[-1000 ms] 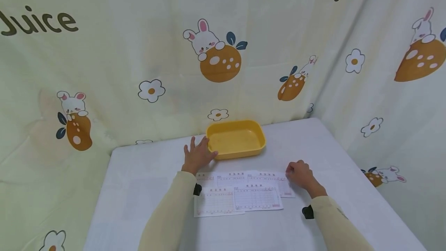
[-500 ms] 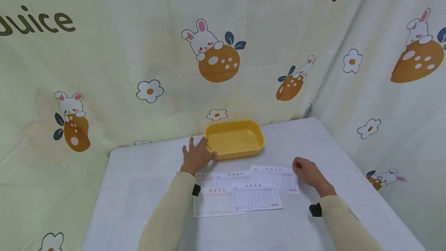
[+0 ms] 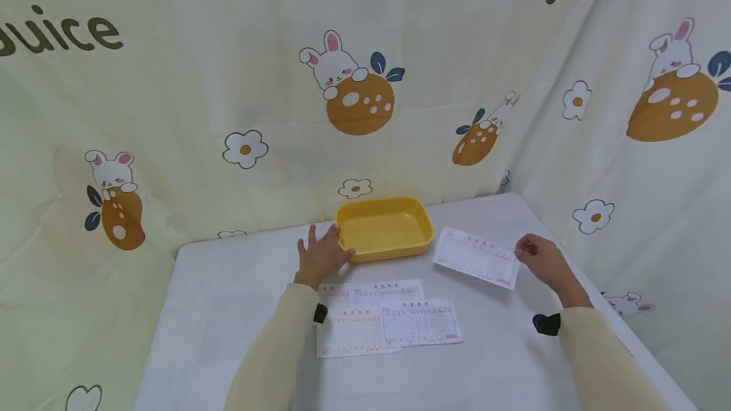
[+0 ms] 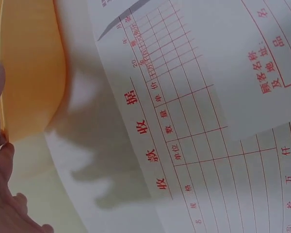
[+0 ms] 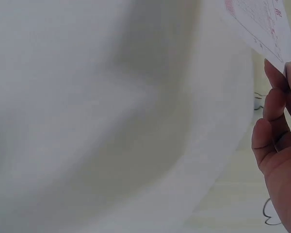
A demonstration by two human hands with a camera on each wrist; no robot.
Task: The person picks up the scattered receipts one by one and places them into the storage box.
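A yellow plastic tray (image 3: 382,252) stands near the table's back edge. My left hand (image 3: 321,260) rests against its front left corner, thumb along the front and the other fingers spread. In the left wrist view, part of that hand (image 4: 5,189) touches the tray's wall (image 4: 31,68). Between thumb and forefinger, my right hand (image 3: 545,262) pinches the right end of a receipt slip (image 3: 476,257), which is lifted and tilted right of the tray. The right wrist view shows the slip's corner (image 5: 262,29) between the fingertips. Several other printed slips (image 3: 419,325) overlap on the table in front.
A white cloth covers the table (image 3: 228,335). A pale curtain (image 3: 274,81) printed with rabbits and flowers hangs behind the table and along its right side. The tray has nothing visible in it.
My right hand has drawn one slip off the group, lifted it and carried it right and back, beside the tray. The left hand and tray have stayed in place.
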